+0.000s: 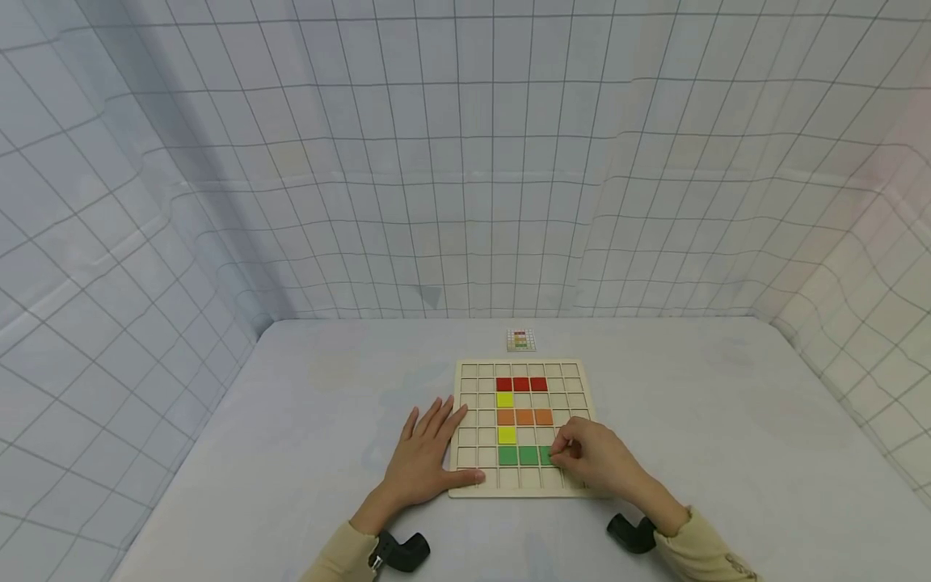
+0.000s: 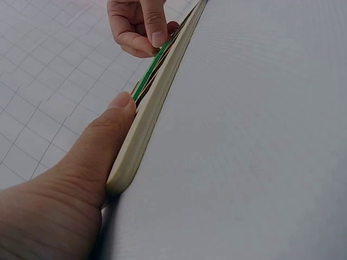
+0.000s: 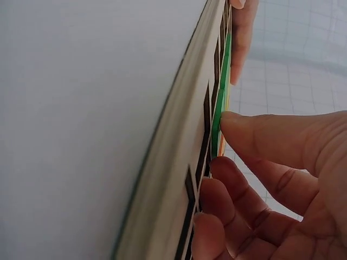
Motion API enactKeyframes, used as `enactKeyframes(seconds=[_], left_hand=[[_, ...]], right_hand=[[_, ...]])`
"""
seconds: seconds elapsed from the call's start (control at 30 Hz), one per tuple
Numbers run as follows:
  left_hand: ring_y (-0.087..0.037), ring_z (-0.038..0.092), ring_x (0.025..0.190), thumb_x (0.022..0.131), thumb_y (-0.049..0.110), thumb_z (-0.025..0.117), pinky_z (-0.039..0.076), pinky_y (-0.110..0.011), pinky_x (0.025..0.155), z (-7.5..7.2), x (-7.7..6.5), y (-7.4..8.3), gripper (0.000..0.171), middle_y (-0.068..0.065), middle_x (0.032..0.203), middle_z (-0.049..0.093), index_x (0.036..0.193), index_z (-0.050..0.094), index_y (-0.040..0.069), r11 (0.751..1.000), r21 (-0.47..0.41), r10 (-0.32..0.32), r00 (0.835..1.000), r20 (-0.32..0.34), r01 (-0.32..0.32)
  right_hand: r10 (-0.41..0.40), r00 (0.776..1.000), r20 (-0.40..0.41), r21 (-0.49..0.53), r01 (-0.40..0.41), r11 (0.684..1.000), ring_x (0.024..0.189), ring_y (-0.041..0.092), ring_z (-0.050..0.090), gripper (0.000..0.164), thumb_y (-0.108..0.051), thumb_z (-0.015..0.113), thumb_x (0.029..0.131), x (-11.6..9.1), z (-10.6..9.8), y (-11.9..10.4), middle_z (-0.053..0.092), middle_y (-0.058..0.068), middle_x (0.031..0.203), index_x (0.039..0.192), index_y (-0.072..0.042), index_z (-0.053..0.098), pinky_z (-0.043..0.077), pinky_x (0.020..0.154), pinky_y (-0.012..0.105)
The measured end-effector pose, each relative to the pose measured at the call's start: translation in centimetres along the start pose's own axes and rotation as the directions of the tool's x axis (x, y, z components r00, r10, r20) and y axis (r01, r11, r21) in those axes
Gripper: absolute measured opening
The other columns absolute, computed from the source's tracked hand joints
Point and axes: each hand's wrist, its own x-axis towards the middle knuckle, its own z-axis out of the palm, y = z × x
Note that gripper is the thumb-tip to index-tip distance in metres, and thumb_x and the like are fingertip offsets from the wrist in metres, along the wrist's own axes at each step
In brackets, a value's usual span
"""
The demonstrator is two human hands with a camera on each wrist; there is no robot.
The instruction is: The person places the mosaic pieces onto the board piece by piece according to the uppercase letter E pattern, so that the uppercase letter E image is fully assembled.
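Note:
A pale wooden grid board (image 1: 465,372) lies flat on the table. My left hand (image 1: 418,465) rests at its left side, fingers spread and straight, with the thumb across the lower left corner. At the right end of a green row, my right hand (image 1: 600,457) pinches a green square tile (image 1: 545,456) between thumb and index finger. In the right wrist view the thumb touches that green tile (image 3: 216,132), which sits at the grid. The board also holds red tiles (image 1: 520,384), orange tiles (image 1: 524,417) and two yellow tiles (image 1: 506,435).
Behind the board lies a small card (image 1: 520,340) printed with a coloured grid pattern. White cloth with dark grid lines (image 1: 465,162) hangs at the back and both sides of the white table (image 1: 291,420).

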Motion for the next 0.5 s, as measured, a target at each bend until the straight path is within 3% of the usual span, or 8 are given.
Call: enactKeyframes(seconds=[0.2,0.5], left_hand=[[-0.027,0.014,0.142,0.075,0.078,0.052,0.003,-0.052,0.111,0.12,-0.04,-0.06,0.102,-0.01,0.155,0.023,0.151,0.029,0.015,1.0,-0.004,0.014,1.0,-0.022,-0.014],[-0.027,0.014,0.142,0.077,0.074,0.054,0.002,-0.052,0.111,-0.09,-0.1,0.08,0.098,-0.01,0.154,0.023,0.151,0.029,0.014,1.0,-0.008,0.009,1.0,-0.005,-0.009]], right_hand=[[-0.009,1.0,0.014,0.009,0.009,1.0,0.062,0.005,0.045,0.021,-0.008,0.077,0.079,-0.05,-0.13,-0.02,0.05,-0.012,0.073,0.073,-0.02,0.061,0.04,0.053,0.022],[-0.026,0.999,0.039,0.039,0.024,0.999,0.063,0.006,0.045,0.019,-0.008,0.077,0.08,-0.08,-0.21,0.04,0.05,-0.01,0.075,0.076,-0.018,0.061,0.04,0.054,0.023]])
